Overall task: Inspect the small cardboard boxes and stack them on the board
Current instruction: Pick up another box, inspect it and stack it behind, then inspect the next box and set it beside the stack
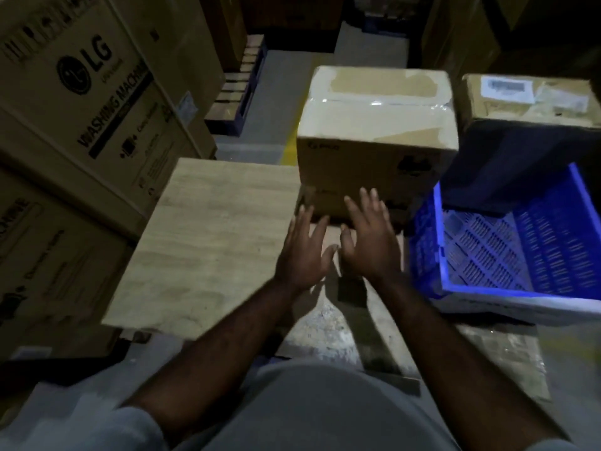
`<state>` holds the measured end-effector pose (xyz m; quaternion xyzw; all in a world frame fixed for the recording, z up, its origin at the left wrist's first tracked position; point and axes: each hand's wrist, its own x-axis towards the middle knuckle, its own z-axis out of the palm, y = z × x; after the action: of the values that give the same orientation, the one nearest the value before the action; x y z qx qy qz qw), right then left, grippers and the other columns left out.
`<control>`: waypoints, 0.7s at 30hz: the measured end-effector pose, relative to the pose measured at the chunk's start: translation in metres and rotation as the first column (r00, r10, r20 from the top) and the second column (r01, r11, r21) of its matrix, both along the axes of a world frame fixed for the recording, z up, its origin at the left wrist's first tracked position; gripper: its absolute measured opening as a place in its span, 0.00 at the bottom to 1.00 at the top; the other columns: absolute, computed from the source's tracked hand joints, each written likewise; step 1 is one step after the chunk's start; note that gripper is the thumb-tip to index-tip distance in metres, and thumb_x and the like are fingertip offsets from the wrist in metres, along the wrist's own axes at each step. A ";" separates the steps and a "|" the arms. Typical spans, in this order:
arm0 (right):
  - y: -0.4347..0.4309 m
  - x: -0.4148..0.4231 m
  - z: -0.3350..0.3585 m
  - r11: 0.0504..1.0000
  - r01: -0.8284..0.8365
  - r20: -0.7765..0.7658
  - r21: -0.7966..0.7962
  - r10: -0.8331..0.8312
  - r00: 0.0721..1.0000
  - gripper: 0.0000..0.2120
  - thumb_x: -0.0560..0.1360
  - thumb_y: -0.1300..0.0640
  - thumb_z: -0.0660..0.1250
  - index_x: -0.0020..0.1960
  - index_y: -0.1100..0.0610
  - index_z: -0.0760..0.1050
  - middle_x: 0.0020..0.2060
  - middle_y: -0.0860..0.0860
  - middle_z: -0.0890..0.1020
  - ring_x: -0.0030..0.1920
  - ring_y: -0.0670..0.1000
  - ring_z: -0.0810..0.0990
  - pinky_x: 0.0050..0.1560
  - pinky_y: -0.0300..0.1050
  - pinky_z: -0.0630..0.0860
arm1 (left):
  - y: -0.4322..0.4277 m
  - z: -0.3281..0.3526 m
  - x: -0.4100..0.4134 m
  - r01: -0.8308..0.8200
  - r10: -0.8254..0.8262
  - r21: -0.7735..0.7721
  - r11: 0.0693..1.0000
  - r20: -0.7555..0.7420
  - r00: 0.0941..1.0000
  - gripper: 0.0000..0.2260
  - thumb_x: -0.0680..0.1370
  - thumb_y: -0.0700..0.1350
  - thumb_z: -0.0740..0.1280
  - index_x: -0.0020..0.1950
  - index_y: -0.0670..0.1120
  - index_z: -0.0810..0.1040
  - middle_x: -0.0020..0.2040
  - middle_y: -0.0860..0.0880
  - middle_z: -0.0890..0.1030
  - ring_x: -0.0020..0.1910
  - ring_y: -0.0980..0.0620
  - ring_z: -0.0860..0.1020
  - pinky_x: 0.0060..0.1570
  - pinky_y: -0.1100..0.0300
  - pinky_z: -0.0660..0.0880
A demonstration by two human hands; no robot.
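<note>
Both hands are seen stretched forward over the floor (325, 323), side by side and nearly touching at the thumbs. The left hand (304, 252) is held with its fingers (296, 222) straight and spread, and nothing is gripped by it; its fingertips are placed just short of the lower front edge of a cardboard box (377, 131). The right hand (367, 245) is likewise spread flat and holds nothing, and its fingers (367, 203) are seen against the lowest part of the box's front face, though whether contact is made cannot be told through the blur. The box is sealed across its top with clear tape and is set beyond the hands, just past the far right corner of a pale wooden board (211, 242), which lies to the left of the hands with nothing stacked on it. A blue crate (520, 252) is tilted to the right of the box. Behind the crate a second box (527, 99) with a label is seen. Large printed cartons (81, 92) are stacked along the left.
</note>
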<state>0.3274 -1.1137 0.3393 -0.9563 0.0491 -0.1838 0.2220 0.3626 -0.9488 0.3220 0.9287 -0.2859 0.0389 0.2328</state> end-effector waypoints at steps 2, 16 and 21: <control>0.017 -0.020 -0.023 1.000 -0.026 -0.116 0.016 0.028 0.993 0.29 0.79 0.56 0.66 0.79 0.57 0.68 0.80 0.62 0.64 0.82 0.62 0.57 0.81 0.61 0.56 | 0.020 -0.024 -0.027 -0.004 0.010 0.062 0.998 -0.089 0.996 0.27 0.80 0.50 0.69 0.76 0.41 0.70 0.78 0.35 0.65 0.79 0.35 0.61 0.76 0.41 0.62; 0.132 -0.114 -0.089 0.960 -0.266 -0.458 -0.084 0.200 0.866 0.25 0.84 0.51 0.60 0.78 0.60 0.68 0.78 0.68 0.65 0.80 0.68 0.61 0.78 0.64 0.62 | 0.144 -0.072 -0.108 -0.115 0.204 0.246 0.962 -0.377 0.903 0.30 0.82 0.53 0.65 0.81 0.45 0.61 0.80 0.38 0.62 0.79 0.38 0.60 0.76 0.47 0.62; 0.193 -0.147 -0.095 0.950 -0.290 -0.517 -0.117 0.190 0.835 0.26 0.83 0.52 0.61 0.78 0.62 0.68 0.77 0.69 0.66 0.79 0.69 0.62 0.77 0.64 0.62 | 0.225 -0.083 -0.152 -0.146 0.259 0.308 0.940 -0.368 0.893 0.31 0.80 0.51 0.66 0.79 0.43 0.62 0.74 0.36 0.68 0.78 0.34 0.60 0.78 0.45 0.56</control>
<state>0.1805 -0.9202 0.2439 -0.9863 -0.0338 0.0953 0.1304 0.2105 -0.7238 0.2395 0.9646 -0.1350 -0.1684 0.1515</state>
